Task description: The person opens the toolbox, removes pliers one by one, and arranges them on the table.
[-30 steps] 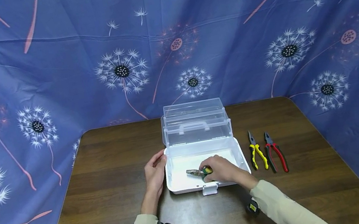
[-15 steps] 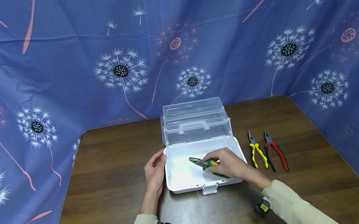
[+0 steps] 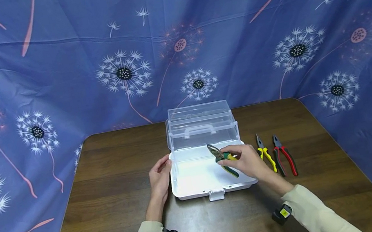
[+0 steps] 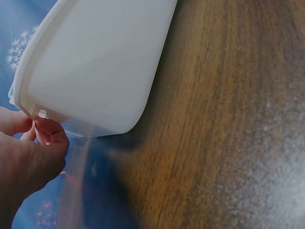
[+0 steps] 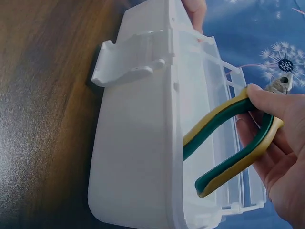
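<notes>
A white toolbox [image 3: 197,178] stands open on the table, its clear lid and trays [image 3: 202,123] raised at the back. Over its inside, my right hand [image 3: 248,161] grips a pair of combination pliers [image 3: 232,171] with green and yellow handles, the metal head pointing up and to the left. In the right wrist view the two handles [image 5: 233,167] spread apart over the box's front rim. My left hand [image 3: 160,180] pinches the rim at the box's left side; in the left wrist view thumb and fingers [image 4: 52,136] meet at the corner of the rim.
To the right of the box lie yellow-handled long-nose pliers [image 3: 267,155] and red-and-black-handled pliers [image 3: 285,156] on the wooden table [image 3: 117,194]. A white latch [image 3: 216,194] sticks out at the box's front. Behind the table hangs a blue dandelion-print cloth [image 3: 232,41].
My right hand has lifted the green-and-yellow pliers from low in the box, moving up and to the right, and their head now tilts upward. My left hand stays at the rim.
</notes>
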`<state>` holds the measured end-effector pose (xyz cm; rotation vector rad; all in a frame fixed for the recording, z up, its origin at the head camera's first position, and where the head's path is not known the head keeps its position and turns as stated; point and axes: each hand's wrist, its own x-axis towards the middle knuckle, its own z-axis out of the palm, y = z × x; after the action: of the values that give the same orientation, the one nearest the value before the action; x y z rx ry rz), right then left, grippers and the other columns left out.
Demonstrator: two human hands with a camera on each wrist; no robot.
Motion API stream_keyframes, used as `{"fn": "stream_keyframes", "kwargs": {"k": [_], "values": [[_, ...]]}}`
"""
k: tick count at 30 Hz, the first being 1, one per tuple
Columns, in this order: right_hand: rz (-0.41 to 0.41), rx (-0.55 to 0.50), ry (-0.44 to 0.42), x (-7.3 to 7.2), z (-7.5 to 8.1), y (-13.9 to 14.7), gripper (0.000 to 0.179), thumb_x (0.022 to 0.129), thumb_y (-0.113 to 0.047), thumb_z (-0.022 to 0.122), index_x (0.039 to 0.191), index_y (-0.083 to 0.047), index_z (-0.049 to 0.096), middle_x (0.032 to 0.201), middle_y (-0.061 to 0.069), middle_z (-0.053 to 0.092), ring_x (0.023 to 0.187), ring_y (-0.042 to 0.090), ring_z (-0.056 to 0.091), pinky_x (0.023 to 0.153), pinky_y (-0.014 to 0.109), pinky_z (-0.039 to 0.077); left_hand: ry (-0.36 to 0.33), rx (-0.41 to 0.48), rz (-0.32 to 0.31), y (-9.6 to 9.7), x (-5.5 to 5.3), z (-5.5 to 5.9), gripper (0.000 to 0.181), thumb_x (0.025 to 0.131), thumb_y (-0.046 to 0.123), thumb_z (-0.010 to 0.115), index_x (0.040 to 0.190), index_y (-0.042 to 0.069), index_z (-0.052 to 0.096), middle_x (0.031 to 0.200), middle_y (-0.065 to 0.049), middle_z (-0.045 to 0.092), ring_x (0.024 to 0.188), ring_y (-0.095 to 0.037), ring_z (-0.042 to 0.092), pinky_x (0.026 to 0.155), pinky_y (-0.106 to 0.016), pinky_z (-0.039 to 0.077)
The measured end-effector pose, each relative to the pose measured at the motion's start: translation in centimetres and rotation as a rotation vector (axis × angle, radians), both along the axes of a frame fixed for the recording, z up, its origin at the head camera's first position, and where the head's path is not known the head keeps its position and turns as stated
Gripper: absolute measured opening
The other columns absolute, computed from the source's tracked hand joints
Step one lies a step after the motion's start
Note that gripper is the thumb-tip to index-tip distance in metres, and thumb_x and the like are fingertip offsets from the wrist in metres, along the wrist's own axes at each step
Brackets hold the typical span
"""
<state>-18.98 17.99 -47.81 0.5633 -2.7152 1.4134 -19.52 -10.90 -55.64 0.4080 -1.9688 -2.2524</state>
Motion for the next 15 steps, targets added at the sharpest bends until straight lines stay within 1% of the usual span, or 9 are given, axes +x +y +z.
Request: {"fn": "stream_keyframes", "kwargs": {"k": [2,5,6,7,9,12,15], "values": [[-0.029,-0.025,-0.018,0.0,0.3,0.4,0.028,0.083,-0.017,0.087,0.110,-0.010,0.080,0.100,0.001,0.078,0.082,0.014,0.067,0.072,0.027,0.057,-0.004,-0.004,-0.002,0.0,0.0,0.0,0.032,0.101,0.008,0.064,0.131,-0.004,0.066,0.126,-0.019,0.068,0.104,-0.014,0.062,0.083,-0.017,0.051],[-0.070,-0.056,-0.043,-0.1,0.5,1.1,0.034,0.083,-0.018,0.087,0.114,-0.006,0.078,0.101,0.004,0.078,0.090,0.019,0.070,0.082,0.036,0.058,-0.014,-0.006,-0.005,0.0,-0.1,0.1,0.033,0.102,0.009,0.064,0.132,-0.004,0.066,0.128,-0.019,0.067,0.106,-0.015,0.062,0.084,-0.017,0.051],[-0.084,-0.061,-0.048,-0.2,0.6,1.4,0.037,0.084,-0.019,0.088,0.116,-0.004,0.077,0.103,0.006,0.078,0.093,0.021,0.071,0.085,0.040,0.058,-0.016,-0.011,-0.004,0.0,-0.1,0.1,0.033,0.102,0.009,0.064,0.132,-0.004,0.066,0.128,-0.020,0.067,0.106,-0.015,0.062,0.084,-0.017,0.051],[-0.097,-0.062,-0.056,-0.2,0.7,1.8,0.039,0.084,-0.020,0.087,0.117,-0.003,0.076,0.105,0.008,0.077,0.097,0.023,0.071,0.088,0.043,0.057,-0.012,-0.008,-0.001,-0.1,-0.2,-0.3,0.033,0.102,0.010,0.065,0.132,-0.003,0.066,0.128,-0.019,0.067,0.106,-0.015,0.062,0.084,-0.017,0.051],[-0.131,-0.054,-0.073,-0.2,0.8,2.5,0.045,0.085,-0.023,0.087,0.121,-0.001,0.074,0.112,0.013,0.076,0.104,0.028,0.069,0.093,0.049,0.055,-0.013,-0.004,-0.002,-0.1,-0.2,-0.4,0.033,0.101,0.010,0.065,0.132,-0.003,0.066,0.128,-0.019,0.067,0.106,-0.015,0.061,0.084,-0.017,0.050],[-0.179,-0.049,-0.124,-0.3,1.2,3.5,0.051,0.086,-0.029,0.086,0.126,-0.001,0.071,0.123,0.017,0.071,0.113,0.033,0.065,0.098,0.052,0.052,-0.011,-0.002,0.000,-0.1,-0.3,-0.5,0.033,0.101,0.010,0.065,0.132,-0.002,0.066,0.128,-0.019,0.067,0.106,-0.015,0.061,0.084,-0.017,0.051],[-0.217,-0.048,-0.174,-0.2,1.6,4.5,0.057,0.086,-0.035,0.085,0.130,-0.003,0.069,0.130,0.019,0.067,0.118,0.033,0.062,0.101,0.049,0.051,-0.009,-0.002,0.004,-0.1,-0.2,-0.6,0.032,0.101,0.010,0.065,0.131,-0.002,0.067,0.126,-0.018,0.068,0.104,-0.013,0.062,0.084,-0.017,0.051]]}}
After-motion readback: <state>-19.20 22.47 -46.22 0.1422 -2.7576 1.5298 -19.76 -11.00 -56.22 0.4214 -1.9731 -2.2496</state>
